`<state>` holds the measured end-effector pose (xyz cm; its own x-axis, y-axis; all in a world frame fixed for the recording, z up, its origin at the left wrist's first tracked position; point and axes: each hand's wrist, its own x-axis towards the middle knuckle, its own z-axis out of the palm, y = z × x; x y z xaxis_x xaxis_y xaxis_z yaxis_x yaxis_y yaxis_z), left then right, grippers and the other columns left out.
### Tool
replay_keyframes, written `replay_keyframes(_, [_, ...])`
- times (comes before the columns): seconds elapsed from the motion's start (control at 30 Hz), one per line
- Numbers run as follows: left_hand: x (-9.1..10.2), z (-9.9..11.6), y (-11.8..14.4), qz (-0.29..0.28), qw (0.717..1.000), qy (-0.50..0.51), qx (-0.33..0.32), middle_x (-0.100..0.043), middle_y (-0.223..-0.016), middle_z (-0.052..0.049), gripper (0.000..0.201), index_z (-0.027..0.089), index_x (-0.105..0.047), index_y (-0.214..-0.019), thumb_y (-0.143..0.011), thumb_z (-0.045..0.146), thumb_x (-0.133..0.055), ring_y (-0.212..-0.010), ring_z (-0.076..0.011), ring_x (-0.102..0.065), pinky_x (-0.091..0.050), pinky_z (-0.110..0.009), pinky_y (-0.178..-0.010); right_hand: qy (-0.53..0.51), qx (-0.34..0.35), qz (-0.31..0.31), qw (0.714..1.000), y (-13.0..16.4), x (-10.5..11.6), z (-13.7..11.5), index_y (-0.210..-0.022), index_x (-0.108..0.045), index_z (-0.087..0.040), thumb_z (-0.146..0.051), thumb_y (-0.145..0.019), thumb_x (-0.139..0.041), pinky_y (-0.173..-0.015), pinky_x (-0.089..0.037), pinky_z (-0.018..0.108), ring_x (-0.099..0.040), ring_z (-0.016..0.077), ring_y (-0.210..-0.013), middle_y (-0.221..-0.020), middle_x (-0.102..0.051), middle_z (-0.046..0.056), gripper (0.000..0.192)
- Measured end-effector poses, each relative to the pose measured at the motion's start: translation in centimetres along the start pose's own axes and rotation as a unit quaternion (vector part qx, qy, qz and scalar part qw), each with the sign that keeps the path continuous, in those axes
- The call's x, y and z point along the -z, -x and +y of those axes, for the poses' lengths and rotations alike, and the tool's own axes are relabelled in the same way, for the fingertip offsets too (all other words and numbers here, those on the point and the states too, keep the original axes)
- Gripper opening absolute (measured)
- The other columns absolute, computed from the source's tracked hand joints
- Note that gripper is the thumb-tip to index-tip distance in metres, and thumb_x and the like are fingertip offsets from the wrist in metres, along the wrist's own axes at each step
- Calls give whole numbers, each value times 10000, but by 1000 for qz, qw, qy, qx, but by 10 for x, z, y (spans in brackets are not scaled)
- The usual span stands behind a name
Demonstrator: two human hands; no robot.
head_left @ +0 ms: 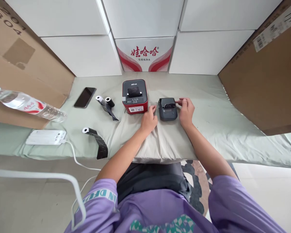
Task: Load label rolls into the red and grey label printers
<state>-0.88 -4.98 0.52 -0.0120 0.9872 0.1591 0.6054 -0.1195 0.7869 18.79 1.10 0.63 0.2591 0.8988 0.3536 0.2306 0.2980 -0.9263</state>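
A small dark portable printer sits on the cloth between my two hands. My left hand rests to its left, fingers loosely bent and partly apart, with nothing seen in them. Close beside that hand is a larger red and black label printer, with a black strip showing at its top slot. On the small printer's right, my right hand reaches its fingertips to the upper right edge; whether they touch it I cannot tell. The fingers are loosely bent, and no held thing shows. A short black strip lies across the small printer's top.
Several paper rolls, among them one with a black tail, lie left of the printers. Further left are a phone, a white power bank with a cable, and a water bottle. Cardboard boxes and white cartons enclose the surface.
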Motion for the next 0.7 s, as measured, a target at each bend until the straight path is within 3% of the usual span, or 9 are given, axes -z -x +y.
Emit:
replay_keyframes(0.1, [2, 2, 0, -4, 1000, 12, 4, -629, -1559, -101, 595, 203, -509, -1451, -888, 10, -505, -1431, -299, -620, -532, -447, -1166, -28, -1, -35, 999, 0, -2, -6, -1148, -685, -220, -559, -1013, -473, -1052, -565, 453, -768, 252, -1106, -1069, -809, 107, 422])
replay_keyframes(0.23, [3, 2, -2, -11, 1000, 20, 7, -624, -1565, -73, 606, 223, -512, -1457, -891, 7, -513, -1414, -282, -636, -520, -416, -1178, -66, -4, -143, 987, -16, -6, -12, -1184, -706, -221, -540, -982, -473, -1080, -556, 422, -713, 248, -1291, -1277, -781, 124, 443])
replay_keyframes(0.3, [4, 2, -3, -15, 1000, 22, 8, -615, -1574, -58, 613, 230, -512, -1462, -891, 8, -509, -1406, -279, -642, -520, -413, -1178, -15, 15, -182, 983, -29, -6, -17, -1128, -746, -216, -464, -962, -491, -1079, -548, 410, -716, 243, -1264, -1242, -794, 110, 393])
replay_keyframes(0.4, [4, 2, -3, -16, 1000, 23, 10, -621, -1569, -53, 609, 225, -514, -1464, -892, 14, -505, -1405, -281, -642, -520, -416, -1176, 137, 56, -202, 968, -52, -4, -28, -1025, -808, -176, -292, -912, -513, -993, -562, 393, -746, 246, -1071, -1089, -811, 115, 336])
replay_keyframes(0.47, [4, 2, -3, -14, 1000, 21, 10, -636, -1555, -52, 600, 220, -519, -1458, -892, 21, -510, -1402, -284, -643, -519, -417, -1177, 262, 81, -262, 925, -69, -3, -37, -978, -844, -164, -211, -875, -554, -945, -559, 374, -735, 242, -985, -1062, -801, 119, 311])
replay_keyframes(0.57, [6, 3, -3, -14, 1000, 10, 14, -648, -1545, -45, 590, 226, -527, -1455, -899, 30, -515, -1376, -283, -662, -523, -417, -1167, 403, 92, -397, 819, -90, -8, -53, -1045, -873, -185, -152, -848, -656, -997, -536, 353, -728, 249, -1041, -1142, -806, 109, 295])
replay_keyframes(0.7, [9, 4, -3, -30, 999, 2, 19, -629, -1566, -40, 594, 232, -513, -1481, -914, 52, -524, -1357, -273, -673, -532, -403, -1151, 483, 82, -468, 736, -99, -24, -73, -1169, -853, -218, -217, -874, -750, -1045, -527, 336, -723, 265, -1154, -1227, -813, 89, 312])
